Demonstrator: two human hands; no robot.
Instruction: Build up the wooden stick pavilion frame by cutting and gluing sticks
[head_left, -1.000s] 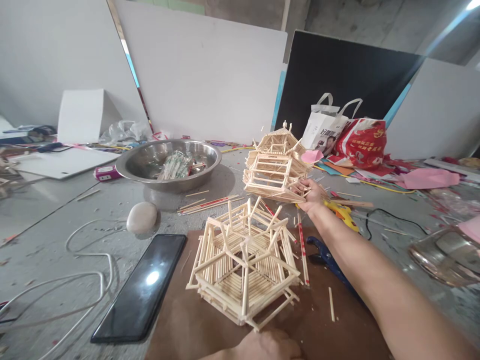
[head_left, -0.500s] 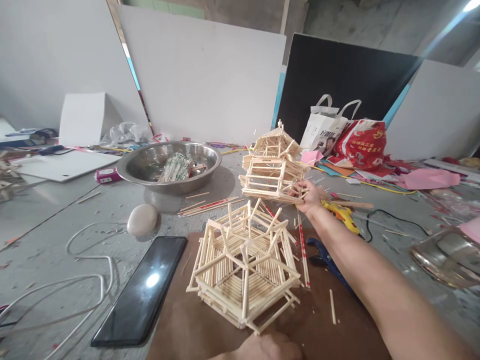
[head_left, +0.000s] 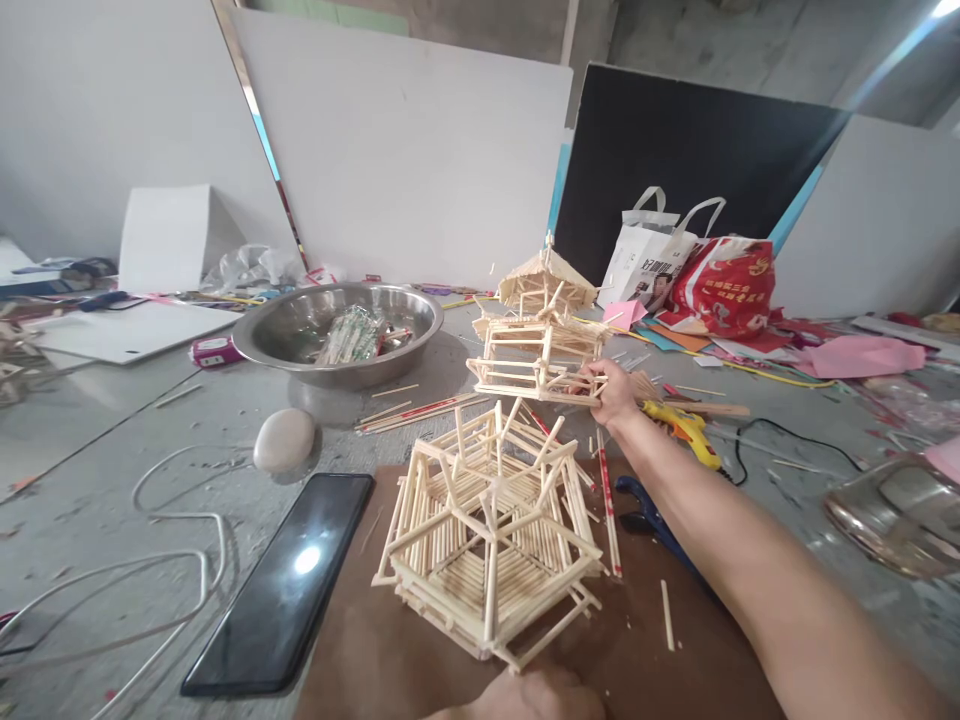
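My right hand (head_left: 616, 393) is closed on the lower right corner of a small pagoda model (head_left: 540, 345) made of thin wooden sticks, with a tiered, peaked roof. Nearer to me, a six-sided stick frame (head_left: 491, 540) with an open top of spokes rests on a brown board (head_left: 360, 640). My left hand (head_left: 536, 695) lies curled at the bottom edge of the view, close against the frame's near corner. Its fingertips are hidden, so what it holds, if anything, does not show. Blue-handled pliers (head_left: 660, 525) lie partly under my right forearm.
A steel basin (head_left: 337, 370) with packets inside stands behind. At left are a phone (head_left: 281, 580), a pale stone (head_left: 285, 440) and a white cable (head_left: 217, 540). A yellow glue gun (head_left: 690, 430), loose sticks (head_left: 609, 510), bags (head_left: 720, 285) and a glass vessel (head_left: 896, 515) are at right.
The pagoda model has shifted a little to the left and turned in my right hand, so more of its roof surface shows. The six-sided frame and my left hand have stayed nearly still.
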